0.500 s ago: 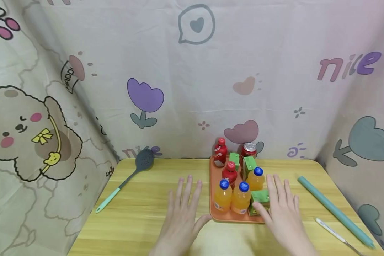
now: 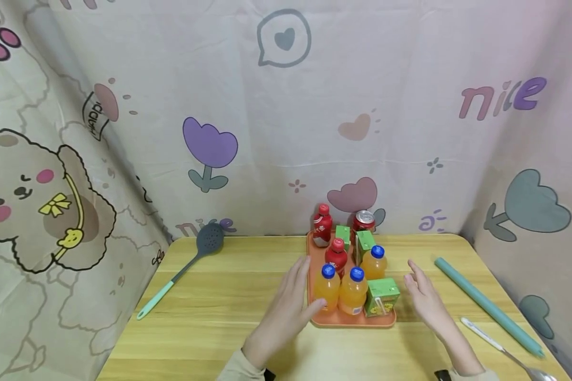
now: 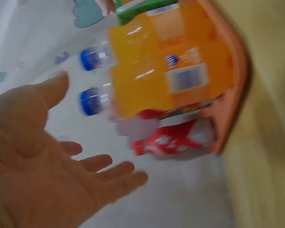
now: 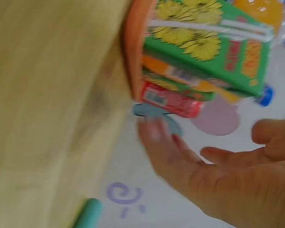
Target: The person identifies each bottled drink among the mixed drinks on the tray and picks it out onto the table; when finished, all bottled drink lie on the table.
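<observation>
An orange tray on the table bears three orange-drink bottles with blue caps, two red bottles, three green juice boxes and a red can. My left hand is turned side-on at the tray's left edge, its fingers extended beside the front-left orange-drink bottle. To the right of the tray, apart from the front juice box, is my right hand, palm facing inward and fingers relaxed. Both the left hand and the right hand hold nothing in the wrist views.
A slotted turner with a mint handle lies at the table's left. On the right are a long teal rod and a metal spoon with a white handle. A printed curtain hangs behind the table.
Both hands have turned from palms down to side-on. The left has moved up against the tray's left side; the right has drawn clear of the front juice box. The head view has shifted slightly.
</observation>
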Demonstrator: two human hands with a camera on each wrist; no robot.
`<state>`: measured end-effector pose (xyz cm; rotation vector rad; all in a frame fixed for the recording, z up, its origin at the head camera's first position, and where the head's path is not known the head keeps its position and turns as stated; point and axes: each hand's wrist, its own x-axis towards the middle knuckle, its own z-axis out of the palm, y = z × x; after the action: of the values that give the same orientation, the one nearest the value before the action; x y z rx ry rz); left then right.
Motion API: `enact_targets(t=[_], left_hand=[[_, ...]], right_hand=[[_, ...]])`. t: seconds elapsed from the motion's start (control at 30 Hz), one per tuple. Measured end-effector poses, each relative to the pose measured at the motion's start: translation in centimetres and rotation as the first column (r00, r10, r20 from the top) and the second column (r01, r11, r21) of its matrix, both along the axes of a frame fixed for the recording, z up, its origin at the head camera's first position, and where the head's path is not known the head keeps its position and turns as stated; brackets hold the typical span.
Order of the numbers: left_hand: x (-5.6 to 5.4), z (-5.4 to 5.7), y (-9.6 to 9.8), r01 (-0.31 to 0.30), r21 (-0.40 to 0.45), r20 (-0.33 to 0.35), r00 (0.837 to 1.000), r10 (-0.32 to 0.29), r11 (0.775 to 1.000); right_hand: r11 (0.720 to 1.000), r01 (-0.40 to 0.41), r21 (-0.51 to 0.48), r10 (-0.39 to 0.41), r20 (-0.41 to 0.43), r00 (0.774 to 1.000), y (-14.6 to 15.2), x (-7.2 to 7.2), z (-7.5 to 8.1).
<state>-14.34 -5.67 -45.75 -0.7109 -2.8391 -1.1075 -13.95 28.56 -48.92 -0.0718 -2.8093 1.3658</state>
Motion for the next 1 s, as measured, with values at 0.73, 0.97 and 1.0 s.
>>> enact_targets(t=[0.73,0.97,1.0], left_hand=[[-4.6,-4.1,2.7,-0.006,0.521,0.360,0.908,-0.213,0.854],[-4.2,-3.9,2.6,-0.089,0.515,0.417,0.895,-0.158,0.852],[-4.2,-4.0,2.6,-0.099,0.517,0.422,0.894,-0.152,0.850]], right_hand=[[0.924,0.065,-0.376,0.077,0.350,0.934,0.4,-2.0,-3.4],[0.948,0.057,-0.314,0.049,0.320,0.946,-0.2,-2.9,-3.6],[0.951,0.055,-0.306,0.048,0.320,0.946,-0.2,-2.9,-3.6]])
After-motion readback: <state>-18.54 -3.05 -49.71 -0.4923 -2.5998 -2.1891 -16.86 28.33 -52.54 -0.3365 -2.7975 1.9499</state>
